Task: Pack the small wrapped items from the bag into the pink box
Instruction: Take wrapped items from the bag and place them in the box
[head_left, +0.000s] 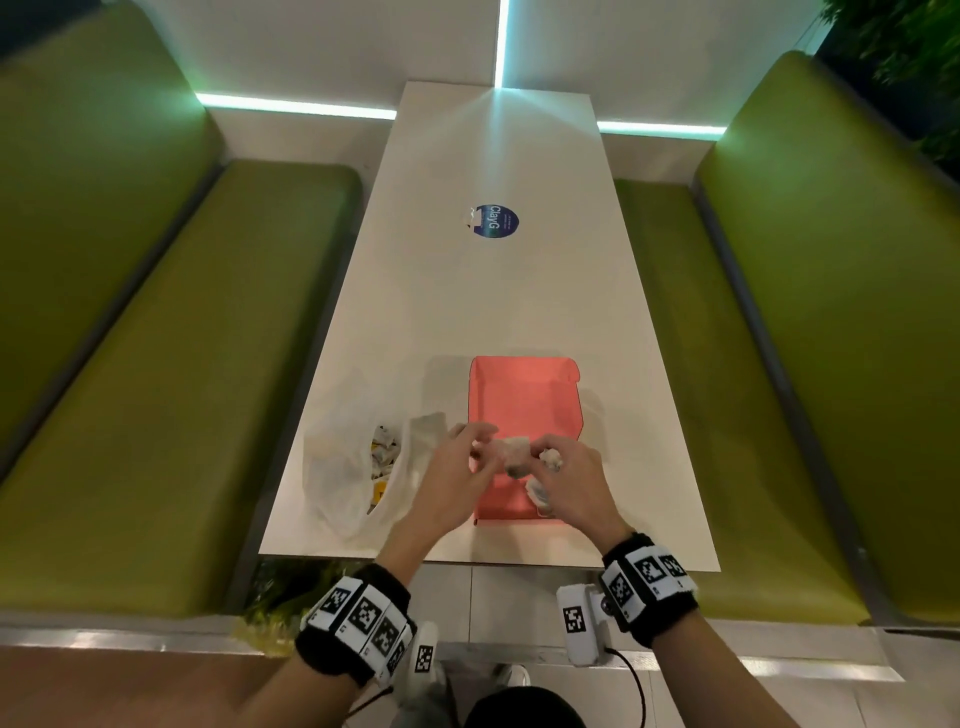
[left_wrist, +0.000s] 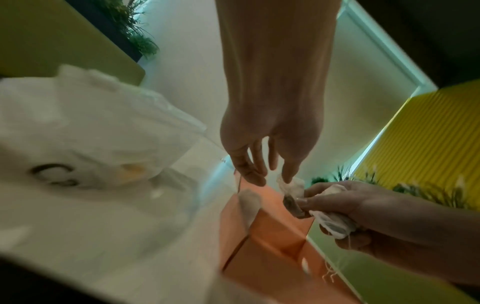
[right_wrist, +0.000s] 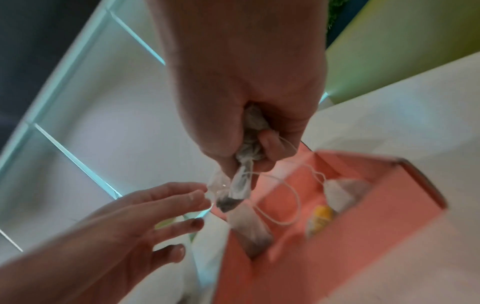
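Note:
The pink box (head_left: 524, 395) lies open on the white table (head_left: 493, 291), with a white plastic bag (head_left: 337, 467) to its left. Wrapped items show in the bag's mouth. Both hands hover over the box's near end. My right hand (head_left: 545, 457) grips a bunch of small tea bags (right_wrist: 241, 185), whose strings dangle into the box. My left hand (head_left: 480, 441) reaches in with straight fingers, and its fingertips (right_wrist: 200, 193) touch the corner of one hanging tea bag (left_wrist: 292, 191). More tea bags (right_wrist: 340, 193) and a yellow tag (right_wrist: 320, 216) lie inside the box.
A round blue sticker (head_left: 496, 222) sits further up the table. Green benches flank it on the left (head_left: 156, 364) and right (head_left: 779, 364). The table's near edge (head_left: 519, 558) runs just below the box and bag.

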